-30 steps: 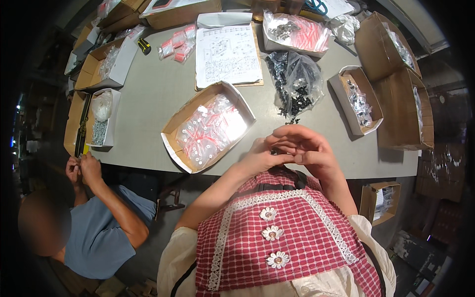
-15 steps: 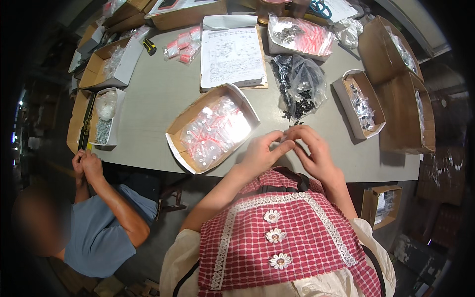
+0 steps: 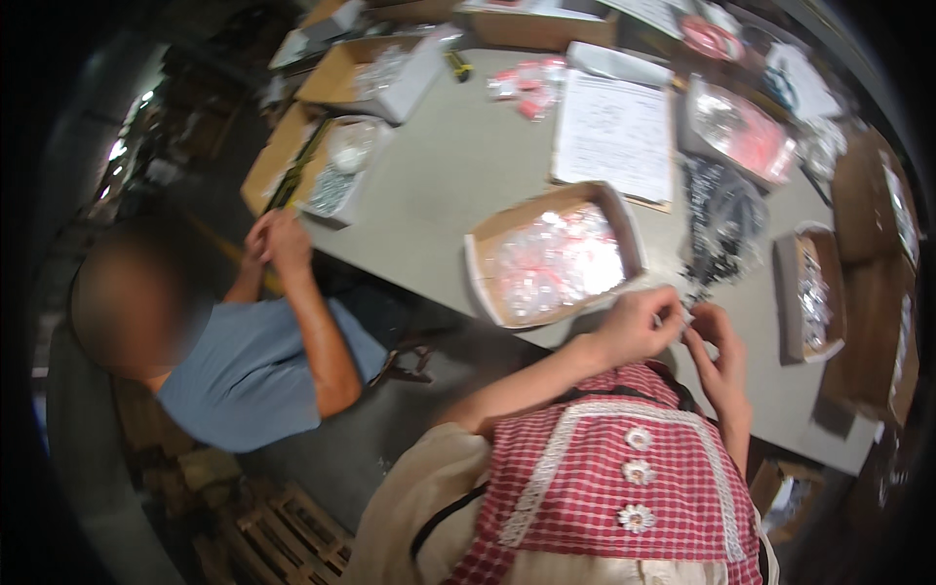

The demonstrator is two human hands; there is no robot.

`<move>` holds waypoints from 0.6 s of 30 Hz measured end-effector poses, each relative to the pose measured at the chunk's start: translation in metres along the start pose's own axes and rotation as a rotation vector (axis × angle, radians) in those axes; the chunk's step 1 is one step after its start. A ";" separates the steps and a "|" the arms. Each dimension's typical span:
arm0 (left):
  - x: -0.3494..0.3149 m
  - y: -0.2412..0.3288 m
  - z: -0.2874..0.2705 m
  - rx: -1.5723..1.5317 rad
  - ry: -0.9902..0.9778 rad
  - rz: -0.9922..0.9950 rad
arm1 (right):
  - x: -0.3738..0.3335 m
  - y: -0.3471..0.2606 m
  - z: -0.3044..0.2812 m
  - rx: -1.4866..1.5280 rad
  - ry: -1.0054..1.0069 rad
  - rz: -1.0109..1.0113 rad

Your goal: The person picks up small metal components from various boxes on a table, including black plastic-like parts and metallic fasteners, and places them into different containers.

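My left hand [image 3: 636, 327] is closed in a pinch at the table's near edge. Facing it, my right hand [image 3: 720, 351] has its thumb and fingers curled in. Their fingertips almost meet around a small pale, see-through bit, too blurred to name. Just beyond the fingers lie small loose black parts [image 3: 696, 291], spilling from a clear plastic bag [image 3: 733, 210] of such parts. Left of my hands stands an open carton [image 3: 515, 216] filled with small clear bags with red edges and white round pieces.
A printed sheet [image 3: 614, 136] lies on a board behind the carton. To the right are a narrow box [image 3: 788, 292] of small silvery packets and tall cardboard boxes [image 3: 873, 283]. At left, a person in a blue shirt [image 3: 263, 366] sits with hands together by a parts box [image 3: 366, 180].
My view has swung left, shifting the table and boxes rightward in the picture and blurring it. Both hands stay close together at the table edge, the pale bit showing more between them.
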State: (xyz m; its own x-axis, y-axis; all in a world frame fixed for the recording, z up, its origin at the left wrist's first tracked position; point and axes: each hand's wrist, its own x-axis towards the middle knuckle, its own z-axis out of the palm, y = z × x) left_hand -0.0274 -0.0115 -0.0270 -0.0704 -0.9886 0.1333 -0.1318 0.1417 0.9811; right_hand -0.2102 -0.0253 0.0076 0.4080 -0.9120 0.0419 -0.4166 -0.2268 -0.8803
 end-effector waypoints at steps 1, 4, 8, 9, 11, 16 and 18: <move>0.003 0.000 0.002 0.087 0.021 0.092 | 0.000 0.003 -0.001 0.023 -0.019 0.015; 0.003 -0.001 0.004 0.209 0.095 0.248 | 0.002 0.001 0.000 0.028 -0.103 0.022; 0.001 0.002 0.003 0.149 0.072 0.168 | 0.002 0.005 -0.001 0.120 -0.110 0.087; -0.001 0.002 0.002 0.119 0.080 0.158 | 0.003 0.003 0.001 0.125 -0.118 0.089; -0.002 0.003 0.002 0.065 0.079 0.136 | 0.004 0.000 0.002 0.119 -0.125 0.098; -0.001 0.006 0.003 0.028 0.038 0.094 | 0.004 -0.012 -0.002 -0.010 -0.148 0.083; -0.001 0.002 0.005 0.001 0.058 0.112 | 0.001 -0.011 -0.002 0.014 -0.164 0.117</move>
State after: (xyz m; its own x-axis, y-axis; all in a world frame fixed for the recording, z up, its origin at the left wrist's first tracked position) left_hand -0.0328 -0.0102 -0.0254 -0.0272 -0.9679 0.2500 -0.1269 0.2514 0.9595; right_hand -0.2065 -0.0245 0.0185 0.4851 -0.8636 -0.1375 -0.4582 -0.1170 -0.8811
